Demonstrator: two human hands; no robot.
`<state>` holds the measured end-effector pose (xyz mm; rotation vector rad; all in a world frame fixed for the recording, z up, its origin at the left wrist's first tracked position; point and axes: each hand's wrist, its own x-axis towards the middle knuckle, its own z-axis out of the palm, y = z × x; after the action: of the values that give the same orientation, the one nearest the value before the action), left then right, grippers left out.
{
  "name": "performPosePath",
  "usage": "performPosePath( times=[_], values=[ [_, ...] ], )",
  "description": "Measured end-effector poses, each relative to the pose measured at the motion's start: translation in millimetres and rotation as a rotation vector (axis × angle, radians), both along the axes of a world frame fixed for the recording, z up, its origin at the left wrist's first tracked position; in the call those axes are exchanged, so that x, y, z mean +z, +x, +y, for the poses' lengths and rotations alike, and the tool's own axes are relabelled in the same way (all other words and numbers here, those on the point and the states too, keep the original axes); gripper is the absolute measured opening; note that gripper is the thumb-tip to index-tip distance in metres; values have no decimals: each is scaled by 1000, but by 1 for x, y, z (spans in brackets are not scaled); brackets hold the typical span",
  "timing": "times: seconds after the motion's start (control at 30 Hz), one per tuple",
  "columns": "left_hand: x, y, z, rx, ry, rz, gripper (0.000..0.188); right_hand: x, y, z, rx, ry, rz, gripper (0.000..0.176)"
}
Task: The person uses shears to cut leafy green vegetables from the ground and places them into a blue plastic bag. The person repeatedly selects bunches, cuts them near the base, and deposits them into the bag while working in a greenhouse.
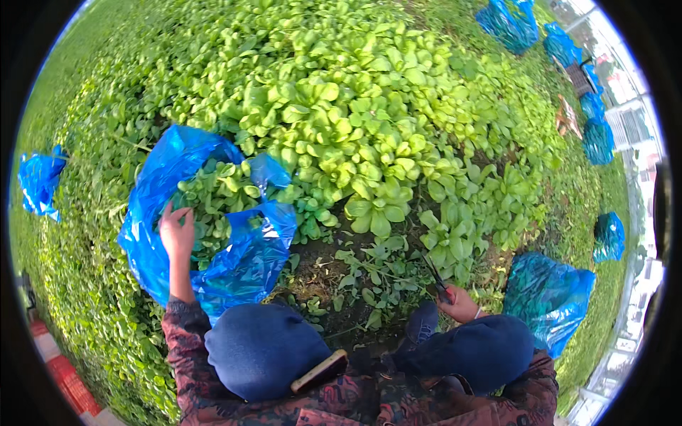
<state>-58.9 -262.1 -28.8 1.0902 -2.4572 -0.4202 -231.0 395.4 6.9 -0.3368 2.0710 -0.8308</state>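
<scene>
My left hand (178, 230) is over the left side of an open blue plastic bag (152, 213), its thumb and fingertips close together near the leaves; whether they pinch anything is too small to tell. Cut leafy greens (218, 186) fill the bag. On the right, my right hand (459, 304) is closed around the red and black handle of a pair of scissors or snips (441, 282), whose dark blades point up and left toward the plants. Growing leafy green plants (378, 207) stand just ahead of me, with bare soil and loose stems between the hands.
A filled blue bag (549, 298) rests by my right knee. Several more blue bags (598, 139) lie along the right edge, near a crate (579, 79). Another blue bag (40, 181) is at far left. Red crates (69, 381) stand at lower left. A phone-like object (319, 371) lies at my lap.
</scene>
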Motion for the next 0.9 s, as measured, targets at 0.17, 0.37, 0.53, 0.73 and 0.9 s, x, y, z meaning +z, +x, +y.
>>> performPosePath(
  times=[0.17, 0.37, 0.53, 0.73, 0.9],
  values=[
    [118, -8, 59, -300, 513, -173, 5, -71, 90, 61, -599, -200, -145, 17],
    [180, -97, 227, -1231, 387, -934, 20, -98, 122, 88, -1200, -348, -98, 20],
    [149, -180, 366, -1825, -314, -908, 12, -96, 76, 112, -1208, -543, -147, 33],
    [34, -224, 594, -1945, 321, -281, 27, -86, 52, 137, -1257, -518, -406, 46],
    [-24, -214, 637, -1682, -85, -424, 21, -83, 71, 173, -1104, -393, -699, 49]
  ],
)
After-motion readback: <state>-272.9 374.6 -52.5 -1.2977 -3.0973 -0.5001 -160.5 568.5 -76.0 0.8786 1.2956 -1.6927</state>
